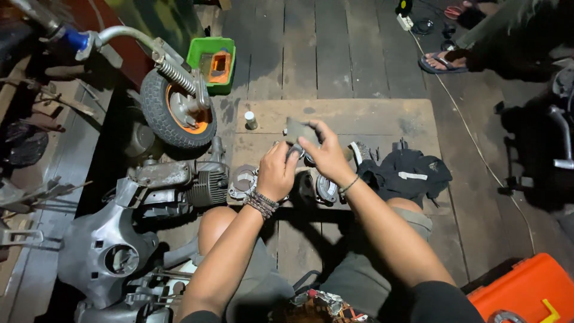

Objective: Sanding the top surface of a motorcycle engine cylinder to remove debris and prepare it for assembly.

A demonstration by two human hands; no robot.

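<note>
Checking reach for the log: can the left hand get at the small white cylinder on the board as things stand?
Probably yes. The small white cylinder stands alone on the wooden board, up and left of the left hand, with bare board between them. But that hand is occupied, gripping a small part together with the right hand.

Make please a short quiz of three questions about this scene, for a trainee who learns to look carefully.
1. True or false: the right hand holds a flat grey sheet by its edge.
2. Which thing lies right of the hands? A) a wheel B) a black cloth C) a green tray
3. What colour is the hub of the wheel?

Key
1. True. The left hand is closed on a small part just below the sheet; what it is cannot be told.
2. B. The black cloth lies on the board; the wheel and the green tray are to the left.
3. Orange.
</note>
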